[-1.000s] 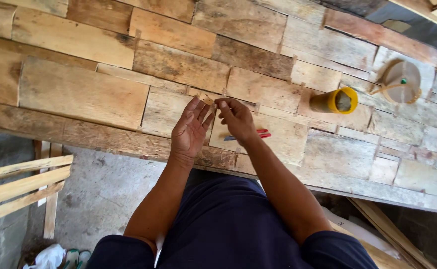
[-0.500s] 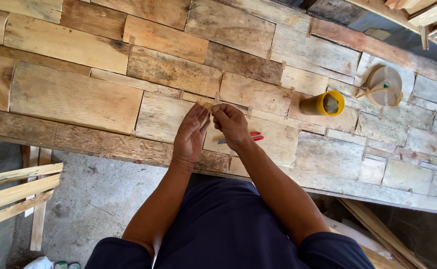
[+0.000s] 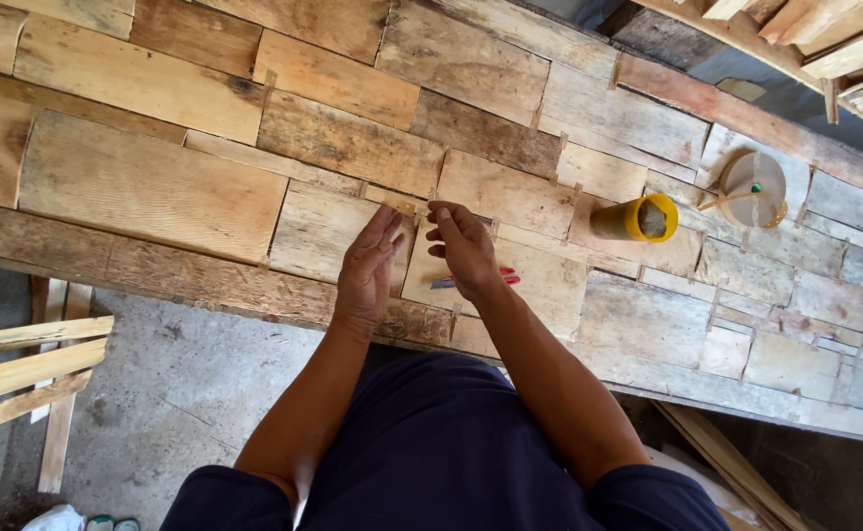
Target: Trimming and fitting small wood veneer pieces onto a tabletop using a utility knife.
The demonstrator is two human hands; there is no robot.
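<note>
Left hand (image 3: 370,267): fingers open, flat beside a small wood sliver (image 3: 407,208).
Right hand (image 3: 463,246): fingertips pinching the sliver, above the patchwork panel (image 3: 156,187).
Handling: likely light, stiff, brittle; pinch by its edges.

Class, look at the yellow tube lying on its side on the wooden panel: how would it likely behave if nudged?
The yellow tube looks round and lies on its side, so it would probably roll. The wooden panel is made of uneven pieces with gaps, which might stop it soon. Its open end suggests it is hollow, so probably light.
</note>
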